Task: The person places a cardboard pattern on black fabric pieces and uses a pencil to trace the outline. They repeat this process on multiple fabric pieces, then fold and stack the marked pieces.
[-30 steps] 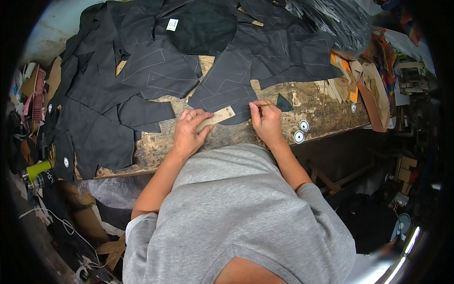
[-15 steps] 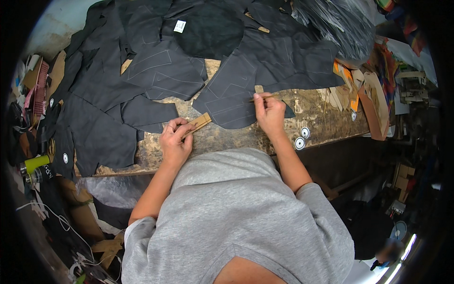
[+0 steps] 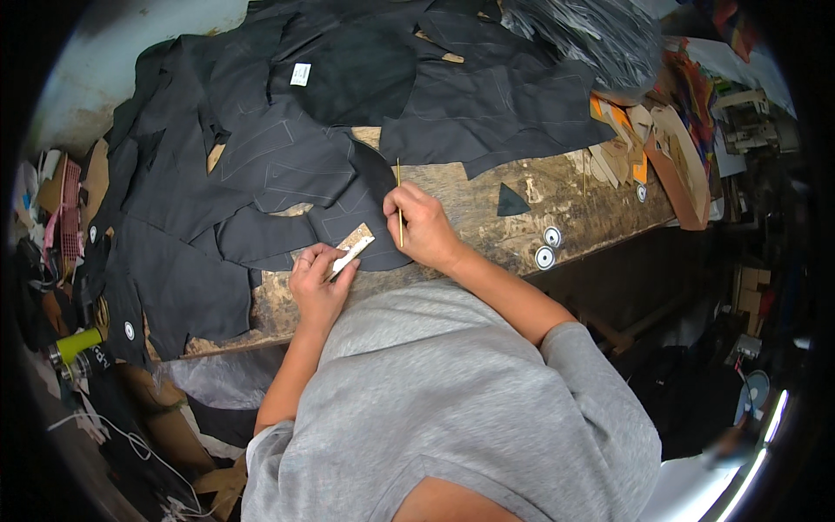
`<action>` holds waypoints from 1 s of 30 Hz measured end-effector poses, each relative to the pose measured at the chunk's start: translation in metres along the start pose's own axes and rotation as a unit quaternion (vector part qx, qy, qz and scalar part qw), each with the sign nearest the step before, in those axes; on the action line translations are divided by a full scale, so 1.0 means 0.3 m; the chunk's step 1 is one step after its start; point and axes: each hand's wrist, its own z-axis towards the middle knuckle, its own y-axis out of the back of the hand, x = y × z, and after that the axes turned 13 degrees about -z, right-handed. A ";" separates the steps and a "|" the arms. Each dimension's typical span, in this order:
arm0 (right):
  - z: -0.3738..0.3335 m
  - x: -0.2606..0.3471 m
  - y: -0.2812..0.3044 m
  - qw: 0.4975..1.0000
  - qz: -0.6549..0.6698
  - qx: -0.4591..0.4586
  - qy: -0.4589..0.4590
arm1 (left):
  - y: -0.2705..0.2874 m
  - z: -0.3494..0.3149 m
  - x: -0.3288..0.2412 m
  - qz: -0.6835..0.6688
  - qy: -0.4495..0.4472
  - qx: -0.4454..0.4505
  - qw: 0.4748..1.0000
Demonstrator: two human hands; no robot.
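My left hand (image 3: 317,280) is closed on a small rectangular card template (image 3: 352,249), brown with a white face or edge, pinched between thumb and fingers. Beneath and beside it lies a cut piece of dark leather-like material (image 3: 381,253), marked with thin pale lines. My right hand (image 3: 424,228) rests at this piece's right side, its fingers closed around a thin gold-coloured marking pen (image 3: 399,183) that points away from me. Further left and beyond, overlapping dark sheets (image 3: 174,252) carry more pale outlines.
The worn wooden table (image 3: 474,196) shows at the right, with a small dark triangular scrap (image 3: 512,201) and round white stickers (image 3: 544,257). Card patterns (image 3: 622,143) are piled at the right end. A dark plastic bundle (image 3: 600,43) stands behind; a green bottle (image 3: 76,345) is at far left.
The marked dark piece has shifted left, toward my left hand. My right hand has moved left with the pen, which now stands more upright. The card template has turned, showing white, and the triangular scrap is uncovered.
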 end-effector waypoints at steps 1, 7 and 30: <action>0.014 -0.005 0.015 1.000 0.022 0.000 0.001 | -0.001 -0.001 0.003 0.003 -0.008 -0.002 1.000; 0.125 -0.233 0.369 0.972 0.100 -0.189 -0.096 | -0.003 -0.001 0.013 -0.021 0.007 0.010 1.000; -0.037 -0.055 0.064 0.965 -0.146 0.045 0.213 | 0.066 0.023 -0.030 -0.076 -0.041 -0.136 0.987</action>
